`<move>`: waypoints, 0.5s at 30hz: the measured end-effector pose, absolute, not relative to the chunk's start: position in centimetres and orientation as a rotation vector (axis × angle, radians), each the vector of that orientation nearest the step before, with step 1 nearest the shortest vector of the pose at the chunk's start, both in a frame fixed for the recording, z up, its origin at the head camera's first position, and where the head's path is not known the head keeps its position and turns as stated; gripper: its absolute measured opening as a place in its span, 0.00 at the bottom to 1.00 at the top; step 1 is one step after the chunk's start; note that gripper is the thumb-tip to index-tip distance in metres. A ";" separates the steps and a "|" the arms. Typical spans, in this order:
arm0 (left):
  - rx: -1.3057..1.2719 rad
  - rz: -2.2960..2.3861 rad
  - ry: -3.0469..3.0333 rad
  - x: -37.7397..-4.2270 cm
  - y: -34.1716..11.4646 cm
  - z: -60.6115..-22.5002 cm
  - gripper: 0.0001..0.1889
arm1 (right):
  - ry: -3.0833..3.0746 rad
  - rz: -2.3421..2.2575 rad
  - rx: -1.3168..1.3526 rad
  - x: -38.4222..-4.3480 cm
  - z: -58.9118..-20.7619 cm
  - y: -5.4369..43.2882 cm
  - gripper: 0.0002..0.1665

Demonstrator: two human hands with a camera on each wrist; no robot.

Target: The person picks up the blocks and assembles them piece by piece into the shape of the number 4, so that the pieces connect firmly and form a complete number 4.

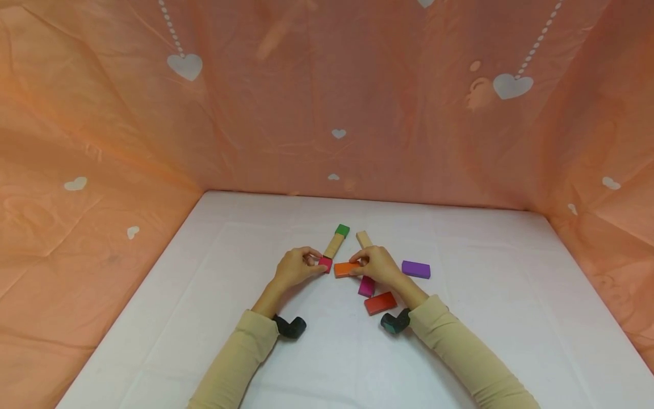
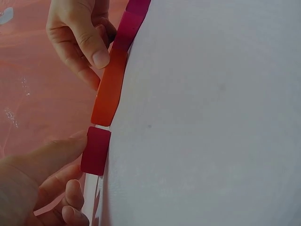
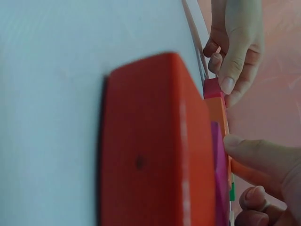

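Between the thumb and fingers of my left hand (image 1: 297,266) is a small crimson block (image 1: 325,264), pinched at its sides. Just right of it lies an orange block (image 1: 345,269), its right end pinched by my right hand (image 1: 379,266). A narrow gap parts the two blocks in the left wrist view. A plain wooden block (image 1: 334,246) runs up from the crimson block to a green block (image 1: 342,230). Another plain wooden block (image 1: 364,239) slants out behind my right hand. Below that hand sits a magenta block (image 1: 366,286), partly covered in the head view.
A red block (image 1: 380,303) lies near my right wrist, large in the right wrist view. To the right is a purple block (image 1: 416,269). White cloth (image 1: 327,363) covers the table, and an orange curtain with hearts (image 1: 357,113) rises behind and at both sides.
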State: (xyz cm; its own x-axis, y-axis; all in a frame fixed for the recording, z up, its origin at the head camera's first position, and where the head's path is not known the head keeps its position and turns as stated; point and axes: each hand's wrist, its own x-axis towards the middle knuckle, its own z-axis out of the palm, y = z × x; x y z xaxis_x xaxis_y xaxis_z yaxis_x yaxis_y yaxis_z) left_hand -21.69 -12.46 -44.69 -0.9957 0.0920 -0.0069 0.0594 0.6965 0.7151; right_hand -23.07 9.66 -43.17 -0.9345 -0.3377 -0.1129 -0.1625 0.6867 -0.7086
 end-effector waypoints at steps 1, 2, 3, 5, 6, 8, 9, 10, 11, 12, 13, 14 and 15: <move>0.126 1.202 2.854 -21.7 -12.5 -44.7 0.15 | 2.668 -1.084 -0.393 -23.1 -43.2 9.6 0.15; 0.126 1.200 2.856 -21.7 -12.5 -44.7 0.15 | 2.671 -1.084 -0.385 -23.1 -43.2 9.6 0.16; 0.127 1.201 2.856 -21.8 -12.4 -44.7 0.15 | 2.675 -1.083 -0.380 -23.1 -43.2 9.5 0.16; 0.126 1.202 2.856 -21.8 -12.4 -44.7 0.15 | 2.683 -1.081 -0.372 -23.0 -43.2 9.4 0.16; 0.123 1.203 2.855 -21.8 -12.4 -44.7 0.15 | 2.688 -1.080 -0.370 -23.0 -43.2 9.4 0.16; 0.118 1.204 2.851 -21.8 -12.4 -44.7 0.15 | 2.703 -1.073 -0.374 -23.0 -43.2 9.3 0.16; 0.114 1.204 2.849 -21.8 -12.4 -44.7 0.15 | 2.711 -1.068 -0.376 -23.0 -43.2 9.2 0.16; 0.111 1.206 2.847 -21.8 -12.4 -44.7 0.15 | 2.719 -1.065 -0.376 -23.0 -43.2 9.2 0.16; 0.109 1.206 2.847 -21.8 -12.4 -44.7 0.15 | 2.727 -1.061 -0.376 -23.0 -43.2 9.1 0.16; 0.108 1.207 2.847 -21.8 -12.4 -44.7 0.15 | 2.735 -1.055 -0.376 -23.0 -43.2 9.1 0.16; 0.107 1.206 2.848 -21.8 -12.4 -44.7 0.15 | 2.744 -1.049 -0.375 -23.0 -43.3 9.1 0.16; 0.107 1.206 2.848 -21.7 -12.4 -44.7 0.15 | 2.748 -1.043 -0.371 -23.0 -43.3 9.0 0.16; 0.109 1.204 2.852 -21.7 -12.4 -44.6 0.15 | 2.751 -1.041 -0.364 -23.0 -43.3 9.0 0.16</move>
State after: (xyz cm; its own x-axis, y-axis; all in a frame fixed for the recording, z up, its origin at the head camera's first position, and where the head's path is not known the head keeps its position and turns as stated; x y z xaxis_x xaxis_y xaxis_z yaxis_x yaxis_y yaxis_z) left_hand -21.71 -12.35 -44.63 -0.9966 0.0817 -0.0132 0.0475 0.6954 0.7171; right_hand -22.98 8.98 -43.26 -0.9544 -0.2882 -0.0782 -0.1642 0.7253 -0.6686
